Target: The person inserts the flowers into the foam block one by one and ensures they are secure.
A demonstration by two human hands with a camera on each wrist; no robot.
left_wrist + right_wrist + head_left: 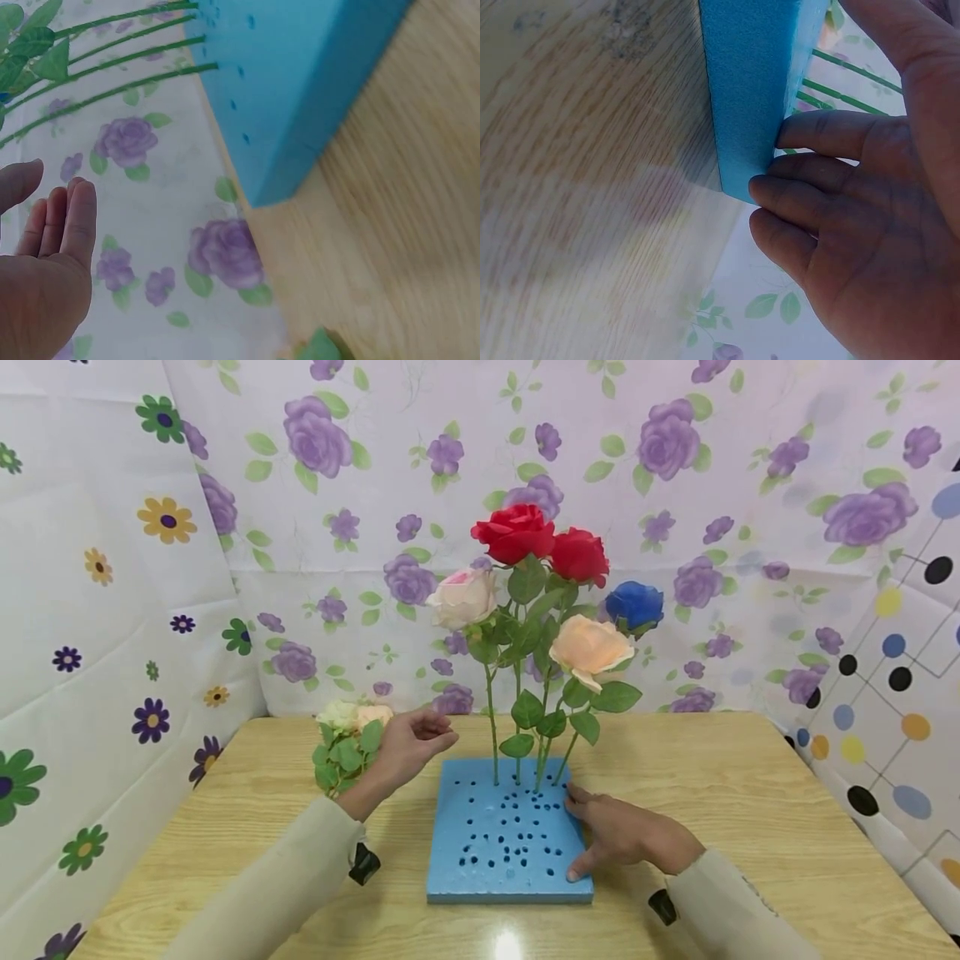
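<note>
A blue foam block (491, 852) full of small holes lies on the table. Upright in its far part stand artificial roses: two red roses (513, 533), a pale pink rose (463, 597), a peach rose (591, 649) and a blue rose (634, 604). My right hand (630, 833) rests against the block's right side, thumb at the near corner; the right wrist view shows its extended fingers (817, 135) touching the block's edge. My left hand (412, 745) hovers left of the stems, fingers loosely bent, holding nothing. Beside it lie more roses (341, 717), cream and peach, partly hidden by my hand and forearm.
The wooden table (720, 793) reaches back to a purple-flowered cloth (345, 527) hung behind it. Patterned cloths also hang along the left and right sides. In the left wrist view, a green leaf (321, 346) shows at the lower edge.
</note>
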